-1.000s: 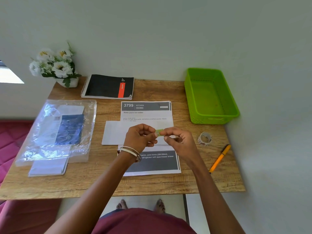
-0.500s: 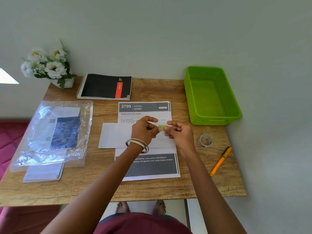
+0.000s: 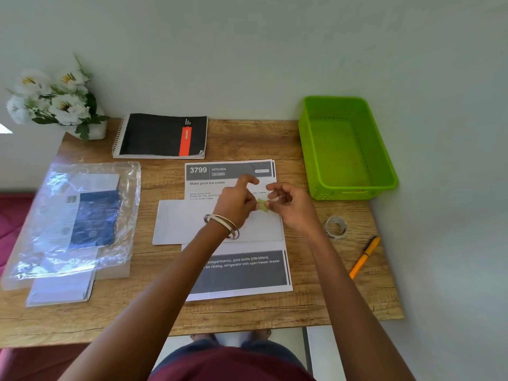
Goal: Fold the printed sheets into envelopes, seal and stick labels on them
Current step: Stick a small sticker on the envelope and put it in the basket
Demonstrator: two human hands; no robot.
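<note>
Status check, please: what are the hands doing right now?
Left hand and right hand both pinch a small green label. White envelope lies below, on the printed sheet. Nothing in the way.

Envelope (image 3: 181,224) on printed sheet (image 3: 236,273), mid-table; basket (image 3: 349,188) right, notebook (image 3: 162,136) behind, plastic pkg (image 3: 79,215) left.

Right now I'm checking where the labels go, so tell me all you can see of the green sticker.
The green sticker is a small, pale green, thin piece, slightly crumpled or curled. It is held in the air between both hands: the left hand pinches its left edge, the right hand its right edge. It hovers above the white envelope, which lies on the printed sheet. It looks not yet stuck down. Print or backing cannot be made out.
</note>
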